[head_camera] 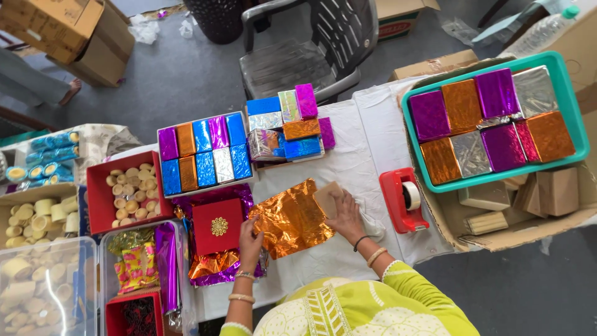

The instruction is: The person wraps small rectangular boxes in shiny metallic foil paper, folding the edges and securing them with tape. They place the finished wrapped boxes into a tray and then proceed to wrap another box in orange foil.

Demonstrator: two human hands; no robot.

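Foil sheet: I see one orange foil sheet point(290, 219) lying crinkled and flat on the white-covered desk point(360, 155), in front of the person, between the two hands.
Right hand: right hand point(346, 214) presses a small tan box point(327, 198) onto the sheet's far right corner; the grip rests on the box's near edge, fingers together.
Left hand: left hand point(250, 239) touches the sheet's left edge, fingertips pinched on the foil.
Red box: red gift box point(217, 226) with a gold ornament sits just left of the sheet, on purple and orange foil.
Tape dispenser: red tape dispenser point(403, 199) stands right of the right hand.
Teal tray: teal tray point(575, 118) at far right holds foil-wrapped boxes.
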